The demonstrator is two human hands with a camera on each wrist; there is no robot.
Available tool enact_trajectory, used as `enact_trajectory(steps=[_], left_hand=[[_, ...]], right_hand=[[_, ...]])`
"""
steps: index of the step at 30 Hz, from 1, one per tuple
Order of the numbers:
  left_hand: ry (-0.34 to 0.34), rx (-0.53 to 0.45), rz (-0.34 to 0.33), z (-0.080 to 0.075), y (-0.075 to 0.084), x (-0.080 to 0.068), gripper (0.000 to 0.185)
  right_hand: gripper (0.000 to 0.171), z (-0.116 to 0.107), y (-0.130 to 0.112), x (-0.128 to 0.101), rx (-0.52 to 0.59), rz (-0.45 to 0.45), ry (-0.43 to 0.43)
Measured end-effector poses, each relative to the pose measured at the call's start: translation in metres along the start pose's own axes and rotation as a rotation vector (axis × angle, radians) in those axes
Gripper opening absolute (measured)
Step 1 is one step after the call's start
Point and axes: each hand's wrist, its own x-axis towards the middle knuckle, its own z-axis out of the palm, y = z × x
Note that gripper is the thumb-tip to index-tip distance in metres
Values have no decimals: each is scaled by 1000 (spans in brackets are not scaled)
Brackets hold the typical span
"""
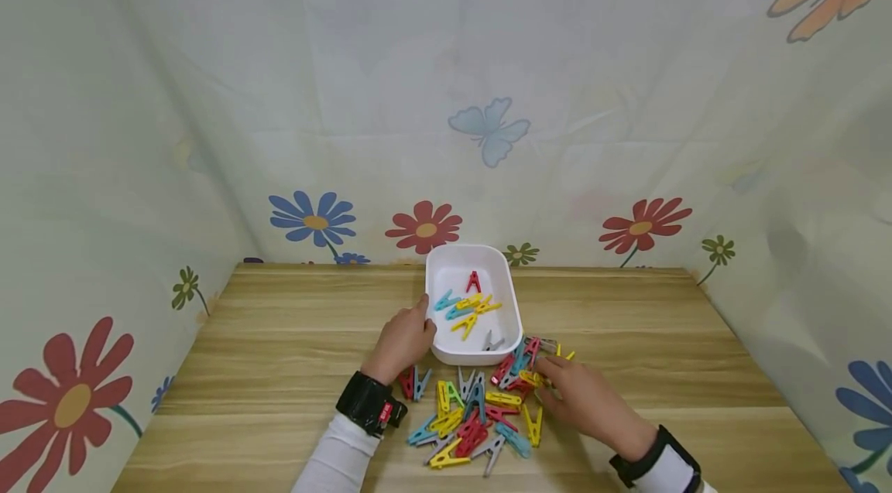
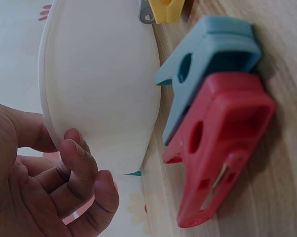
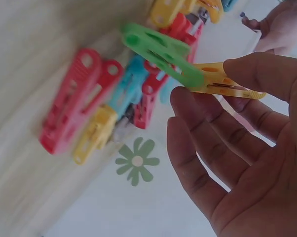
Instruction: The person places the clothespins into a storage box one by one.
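Hands: two; I view both from above and one apiece at the wrists.
Box: one, a white box [image 1: 474, 359] on the wooden table [image 1: 300, 299].
Clothespins in the box: I count seven: one red [image 1: 474, 282], two blue [image 1: 458, 313], three yellow [image 1: 465, 325], one gray [image 1: 493, 342].
Pile: many mixed clothespins [image 1: 472, 435] in front of the box, overlapping too much for me to count exactly.
Left hand: my left hand [image 1: 400, 338] grips the box's left edge between thumb and curled fingers; one red clothespin [image 2: 222, 133] and one blue clothespin [image 2: 212, 54] lie near it on the table.
Right hand: my right hand [image 1: 585, 400] pinches one yellow clothespin [image 3: 212, 78] at the pile's right side.
Held clothespin: between my right thumb and fingers, near the box's front right corner.
Green clothespin: one [image 3: 153, 52], overlapping the held one's end in the right wrist view; whether they touch, I cannot tell.
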Motion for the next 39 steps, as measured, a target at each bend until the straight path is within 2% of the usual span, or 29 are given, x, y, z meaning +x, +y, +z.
enact_trajectory(steps=[7,17,25,30,39], left_hand=[[-7,-16,-3,1,-2,-1,58],[-6,11,-1,0,-1,0,57],[-4,-3,7,0,-2,1,57],[-4,-9,11,-1,-3,1,57],[-9,-16,-4,1,-1,1,57]], right_hand=[[19,-19,-4,12,41,-9,4],[24,-48,-16,40,-56,-86,150],[23,-70,-22,80,35,-137,163],[20,-69,-20,109,60,-112,175],[23,-47,-19,150,78,-43,99]])
